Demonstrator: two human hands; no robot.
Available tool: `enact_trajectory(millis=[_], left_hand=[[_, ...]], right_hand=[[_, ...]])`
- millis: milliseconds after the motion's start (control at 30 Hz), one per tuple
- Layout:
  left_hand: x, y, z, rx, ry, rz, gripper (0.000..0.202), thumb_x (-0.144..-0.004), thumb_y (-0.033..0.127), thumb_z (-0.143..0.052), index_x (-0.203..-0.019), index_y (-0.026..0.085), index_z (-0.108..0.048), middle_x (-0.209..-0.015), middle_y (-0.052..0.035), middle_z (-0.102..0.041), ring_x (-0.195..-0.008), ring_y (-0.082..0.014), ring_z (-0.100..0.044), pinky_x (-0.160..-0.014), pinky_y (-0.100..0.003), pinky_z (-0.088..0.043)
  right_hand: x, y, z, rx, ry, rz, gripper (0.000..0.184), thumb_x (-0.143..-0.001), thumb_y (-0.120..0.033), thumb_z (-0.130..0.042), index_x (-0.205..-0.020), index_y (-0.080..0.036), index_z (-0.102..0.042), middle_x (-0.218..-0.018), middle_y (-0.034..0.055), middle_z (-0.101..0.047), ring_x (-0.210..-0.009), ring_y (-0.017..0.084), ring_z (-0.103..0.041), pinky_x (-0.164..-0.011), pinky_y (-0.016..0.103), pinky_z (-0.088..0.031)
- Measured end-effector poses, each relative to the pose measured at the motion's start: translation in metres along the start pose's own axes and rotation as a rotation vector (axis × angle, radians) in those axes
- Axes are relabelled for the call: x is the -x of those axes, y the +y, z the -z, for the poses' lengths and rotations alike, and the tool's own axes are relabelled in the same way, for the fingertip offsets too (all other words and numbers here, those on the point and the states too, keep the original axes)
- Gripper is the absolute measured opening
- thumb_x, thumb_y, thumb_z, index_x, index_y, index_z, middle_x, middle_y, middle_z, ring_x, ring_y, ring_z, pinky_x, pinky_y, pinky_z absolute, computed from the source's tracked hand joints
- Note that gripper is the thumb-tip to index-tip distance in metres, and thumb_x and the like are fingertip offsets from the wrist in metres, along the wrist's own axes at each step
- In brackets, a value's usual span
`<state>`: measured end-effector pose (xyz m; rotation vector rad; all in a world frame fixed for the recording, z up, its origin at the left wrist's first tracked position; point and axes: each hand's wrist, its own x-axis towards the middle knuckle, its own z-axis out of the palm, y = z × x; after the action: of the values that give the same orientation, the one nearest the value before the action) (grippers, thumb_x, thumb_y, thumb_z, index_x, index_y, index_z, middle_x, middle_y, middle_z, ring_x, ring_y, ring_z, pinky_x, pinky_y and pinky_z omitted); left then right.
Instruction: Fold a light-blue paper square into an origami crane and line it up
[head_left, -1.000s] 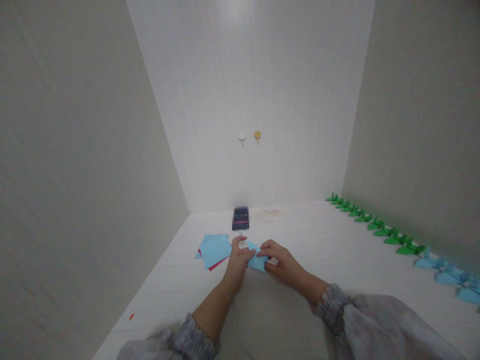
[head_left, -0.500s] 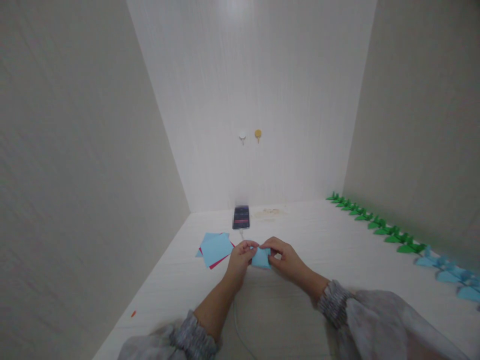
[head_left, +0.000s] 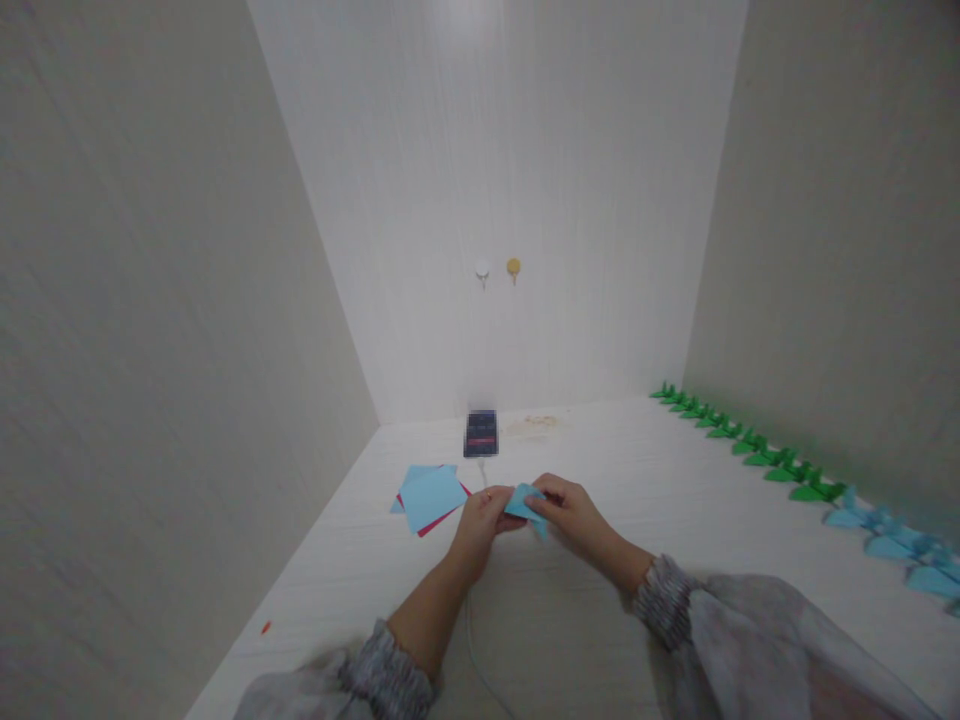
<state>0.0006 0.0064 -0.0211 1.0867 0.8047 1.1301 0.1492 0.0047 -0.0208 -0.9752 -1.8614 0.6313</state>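
Between my two hands is a small folded piece of light blue paper [head_left: 519,501], raised a little over the white table. My left hand [head_left: 480,520] grips its left side, with fingers reaching underneath. At the right side, my right hand [head_left: 564,508] pinches the paper, thumb on top. A narrow flap of it hangs down beside the right fingers. Just left of my left hand lies a stack of square paper sheets [head_left: 431,497], light blue on top with red edges peeking out.
A phone [head_left: 481,434] lies by the back wall, and a white cable [head_left: 472,640] runs from it under my hands. Folded green paper pieces [head_left: 780,465] and blue ones [head_left: 892,545] line the right wall. A small orange scrap [head_left: 266,628] sits at left. Two hooks [head_left: 514,268] hang on the back wall.
The blue paper has turned from lying squarish and flat-on to a tilted shape with a flap hanging down. My right thumb has moved onto its top, and my left fingers have shifted below it.
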Motion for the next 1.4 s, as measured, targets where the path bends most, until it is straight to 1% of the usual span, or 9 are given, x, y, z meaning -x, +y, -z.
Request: enact_trajectory(millis=[100,267,367,533,833,1100,1267,1333,1400], left_hand=[[0.003,0.004,-0.003,-0.002,-0.015,0.002,0.028,-0.063,0.038,-0.054,-0.066,0.011,-0.058,-0.066,-0.0059,-0.059,-0.061,-0.0139,-0.054,-0.064,-0.030,-0.044],[0.004,0.004,-0.004,0.004,-0.026,-0.008,0.028,-0.060,0.036,-0.058,-0.068,0.010,-0.057,-0.068,-0.0060,-0.060,-0.063,-0.0130,-0.055,-0.067,-0.029,-0.044],[0.005,0.002,-0.003,-0.012,-0.024,0.001,0.028,-0.056,0.030,-0.063,-0.073,0.009,-0.057,-0.070,-0.0061,-0.061,-0.063,-0.0132,-0.056,-0.066,-0.028,-0.044],[0.004,0.000,-0.002,-0.043,-0.082,-0.035,0.028,-0.051,0.018,-0.066,-0.076,0.011,-0.057,-0.066,-0.0037,-0.062,-0.058,-0.0127,-0.055,-0.059,-0.024,-0.042],[0.001,0.000,-0.003,-0.076,-0.057,-0.045,0.030,-0.046,0.011,-0.066,-0.075,0.013,-0.057,-0.069,-0.0033,-0.062,-0.060,-0.0133,-0.055,-0.060,-0.024,-0.041],[0.002,-0.002,-0.002,-0.038,-0.085,-0.052,0.029,-0.049,0.012,-0.063,-0.077,0.013,-0.057,-0.067,-0.0024,-0.061,-0.058,-0.0121,-0.054,-0.058,-0.023,-0.040],[0.003,-0.001,-0.002,-0.054,-0.083,-0.052,0.023,-0.053,0.017,-0.062,-0.075,0.013,-0.057,-0.066,-0.0023,-0.061,-0.058,-0.0121,-0.054,-0.057,-0.022,-0.039],[0.003,0.000,-0.002,-0.060,-0.086,-0.045,0.021,-0.054,0.019,-0.061,-0.074,0.012,-0.057,-0.065,-0.0019,-0.061,-0.057,-0.0120,-0.054,-0.056,-0.022,-0.038],[0.004,0.000,-0.002,-0.072,-0.090,-0.031,0.022,-0.054,0.019,-0.061,-0.075,0.012,-0.057,-0.064,-0.0018,-0.061,-0.056,-0.0120,-0.053,-0.056,-0.022,-0.038]], right_hand=[[0.000,0.002,-0.001,-0.008,0.005,-0.013,0.019,-0.073,-0.030,-0.047,-0.067,-0.015,-0.057,-0.064,0.0001,-0.052,-0.061,0.010,-0.048,-0.055,0.020,-0.038],[0.000,-0.003,0.000,-0.023,0.023,-0.024,0.017,-0.073,-0.028,-0.047,-0.067,-0.015,-0.057,-0.063,-0.0001,-0.052,-0.060,0.010,-0.048,-0.054,0.020,-0.038],[-0.001,-0.002,-0.001,-0.036,0.042,-0.044,0.015,-0.071,-0.028,-0.049,-0.066,-0.016,-0.057,-0.061,-0.0010,-0.051,-0.057,0.010,-0.047,-0.052,0.019,-0.037],[0.000,0.008,-0.003,-0.046,0.063,-0.082,0.013,-0.069,-0.027,-0.052,-0.069,-0.015,-0.057,-0.058,-0.0016,-0.050,-0.054,0.009,-0.046,-0.050,0.019,-0.037],[0.001,0.011,-0.003,-0.010,0.080,-0.077,0.012,-0.070,-0.020,-0.047,-0.072,-0.016,-0.057,-0.062,-0.0002,-0.054,-0.057,0.010,-0.048,-0.052,0.020,-0.039],[0.001,0.007,-0.003,0.059,0.092,-0.059,0.013,-0.070,-0.020,-0.045,-0.071,-0.016,-0.057,-0.060,-0.0010,-0.052,-0.055,0.010,-0.046,-0.051,0.020,-0.037],[0.001,0.003,-0.002,0.104,0.078,-0.029,0.014,-0.072,-0.023,-0.046,-0.069,-0.016,-0.057,-0.059,-0.0011,-0.050,-0.054,0.010,-0.045,-0.050,0.020,-0.036],[0.001,-0.001,0.000,0.125,0.083,0.007,0.013,-0.072,-0.024,-0.048,-0.069,-0.016,-0.057,-0.062,-0.0004,-0.051,-0.057,0.011,-0.047,-0.052,0.021,-0.036],[0.001,-0.007,0.002,0.121,0.084,0.065,0.012,-0.072,-0.024,-0.048,-0.075,-0.017,-0.058,-0.069,0.0012,-0.053,-0.065,0.012,-0.048,-0.058,0.022,-0.038]])
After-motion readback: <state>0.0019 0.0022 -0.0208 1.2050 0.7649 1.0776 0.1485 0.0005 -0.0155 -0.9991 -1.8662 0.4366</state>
